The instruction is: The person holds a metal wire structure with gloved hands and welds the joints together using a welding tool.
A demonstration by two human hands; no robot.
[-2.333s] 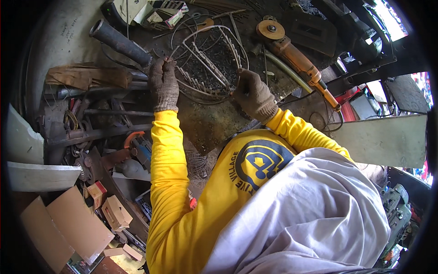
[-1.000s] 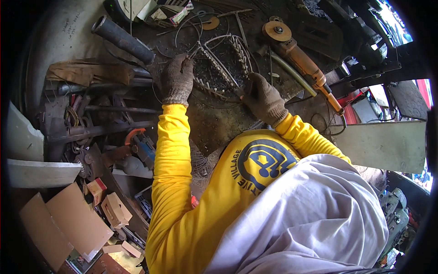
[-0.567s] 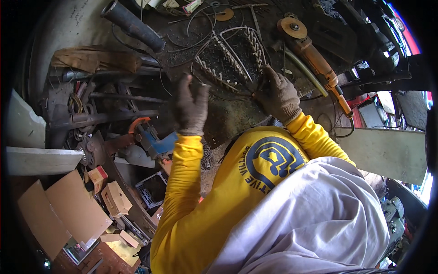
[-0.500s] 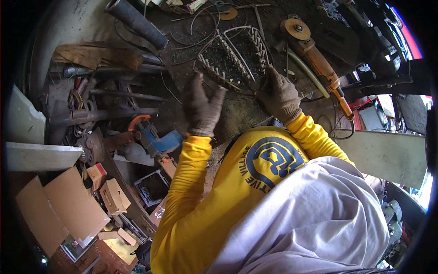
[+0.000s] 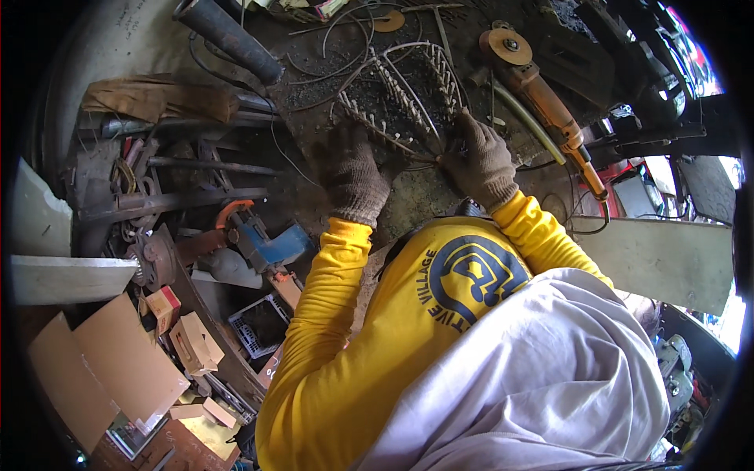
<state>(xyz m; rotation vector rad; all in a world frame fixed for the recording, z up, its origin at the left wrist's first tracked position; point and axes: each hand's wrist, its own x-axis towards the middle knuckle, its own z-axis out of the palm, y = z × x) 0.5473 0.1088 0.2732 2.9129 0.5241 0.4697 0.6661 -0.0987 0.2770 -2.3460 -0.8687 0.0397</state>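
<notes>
A bent metal rod frame (image 5: pixel 400 96) with rows of short spikes lies on the dark workbench (image 5: pixel 416 195). Its rods draw together at the end nearest me. My right hand (image 5: pixel 482 163), in a brown knit glove, grips the frame's right edge near that end, with its fingertips partly hidden. Beside the frame's lower left side is my left hand (image 5: pixel 355 179), gloved the same way. Its thumb stands away from the fingers and nothing shows in it; the fingers are dark against the bench.
An orange angle grinder (image 5: pixel 542 98) lies right of the frame, its cord trailing nearer me. A dark metal pipe (image 5: pixel 229 41) juts in at the upper left. Loose wire rods and a worn disc (image 5: pixel 388 21) lie beyond. Metal bars, a blue tool (image 5: pixel 275 242) and cardboard boxes (image 5: pixel 129 361) crowd the left.
My left hand has shifted slightly right, closer to the frame's lower left side, and its motion blur has lessened. My right hand stays at the frame's right edge.
</notes>
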